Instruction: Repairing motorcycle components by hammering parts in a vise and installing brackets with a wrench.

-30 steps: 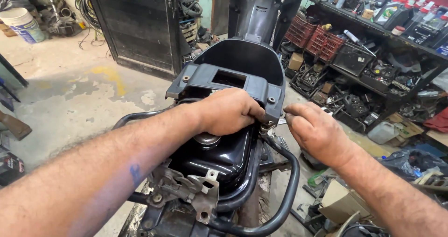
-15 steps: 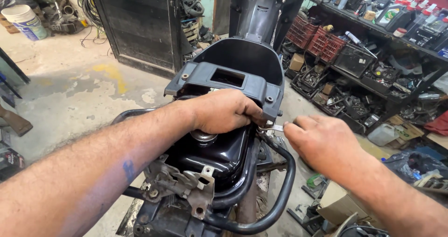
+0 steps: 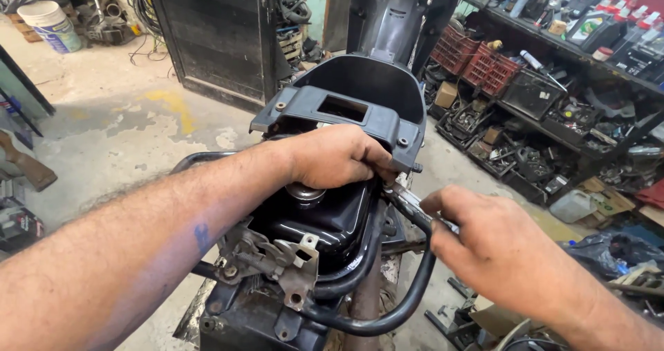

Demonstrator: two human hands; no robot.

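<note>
Compared with half a second ago, the right hand [image 3: 494,244] sits a little lower and closer to the camera, while the left hand [image 3: 335,156] stays pressed in the same spot. The left hand is curled narrow over the rear edge of the grey plastic tray [image 3: 346,112], just above the round cap [image 3: 305,193] of the black fuel tank [image 3: 321,216]. The right hand pinches a slim metal tool [image 3: 408,202], whose tip reaches the frame just under the left hand's fingers. A curved black tube rail [image 3: 408,302] loops below the right hand. Beyond the right hand, shelves [image 3: 553,40] carry red crates [image 3: 484,64] and small red-capped bottles [image 3: 622,29]. Far beyond the left hand stands a white bucket with a blue band [image 3: 52,26]. A white jug [image 3: 573,206] lies on the floor right of the right hand.
</note>
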